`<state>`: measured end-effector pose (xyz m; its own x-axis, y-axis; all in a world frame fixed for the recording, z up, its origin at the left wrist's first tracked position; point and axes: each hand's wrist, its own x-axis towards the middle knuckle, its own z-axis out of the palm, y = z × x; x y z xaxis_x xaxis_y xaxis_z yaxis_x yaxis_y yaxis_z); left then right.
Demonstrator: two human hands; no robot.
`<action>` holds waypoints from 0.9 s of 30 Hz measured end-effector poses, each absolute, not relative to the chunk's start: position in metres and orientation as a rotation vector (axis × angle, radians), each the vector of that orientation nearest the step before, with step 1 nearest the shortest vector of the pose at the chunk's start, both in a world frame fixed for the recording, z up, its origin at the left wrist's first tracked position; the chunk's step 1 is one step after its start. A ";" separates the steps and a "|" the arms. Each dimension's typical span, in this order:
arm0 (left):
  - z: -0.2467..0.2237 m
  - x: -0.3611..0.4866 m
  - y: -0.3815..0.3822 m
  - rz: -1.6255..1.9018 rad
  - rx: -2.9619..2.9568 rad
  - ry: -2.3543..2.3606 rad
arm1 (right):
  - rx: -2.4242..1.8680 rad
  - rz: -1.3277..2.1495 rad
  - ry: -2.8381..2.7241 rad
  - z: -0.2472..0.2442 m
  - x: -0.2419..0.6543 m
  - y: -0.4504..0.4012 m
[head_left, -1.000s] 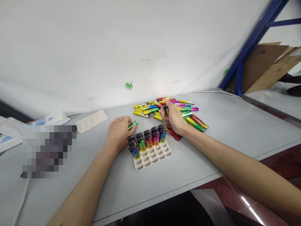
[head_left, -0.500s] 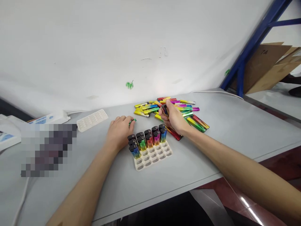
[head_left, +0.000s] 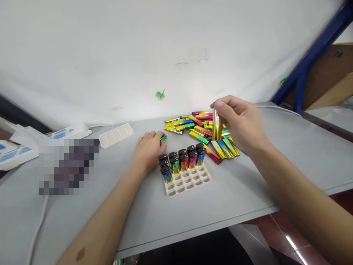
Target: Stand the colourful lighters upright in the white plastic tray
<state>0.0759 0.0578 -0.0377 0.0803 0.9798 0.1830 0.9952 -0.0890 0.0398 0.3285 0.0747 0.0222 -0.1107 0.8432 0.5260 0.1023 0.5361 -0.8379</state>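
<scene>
My left hand (head_left: pixel 149 150) rests on the table behind the left end of a cream slotted tray (head_left: pixel 188 182), its fingers curled round a green lighter (head_left: pixel 163 137) that is mostly hidden. Several lighters with black tops (head_left: pixel 184 162) stand upright in the tray's back rows and at its left end; the front slots hold none. Over the loose pile, my right hand (head_left: pixel 240 123) pinches a shiny gold lighter (head_left: pixel 217 125) by its upper end, so that it hangs upright. Below and behind it, several metallic-coloured lighters (head_left: pixel 199 136) lie flat in the pile.
A second cream tray (head_left: pixel 116 135) lies at the left near the white wall (head_left: pixel 138 55). Beyond it are a white power strip (head_left: pixel 68 132) and a blurred-out dark item (head_left: pixel 68 165). A white cable (head_left: pixel 280 110) runs along the back right, near a blue metal frame (head_left: pixel 299 88).
My right hand has risen and moved right from the pile, now with a gold lighter hanging from its fingers. My left hand keeps its place beside the tray. The whole view has shifted slightly.
</scene>
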 end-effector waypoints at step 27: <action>-0.043 0.075 0.056 -0.275 -2.235 -1.981 | -0.345 0.094 -2.206 -0.018 0.286 0.029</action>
<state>0.0748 0.0565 -0.0432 0.1152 0.9665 0.2293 0.9924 -0.1218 0.0149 0.2864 0.0290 -0.0179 -0.5780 0.2791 0.7668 0.2130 0.9587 -0.1883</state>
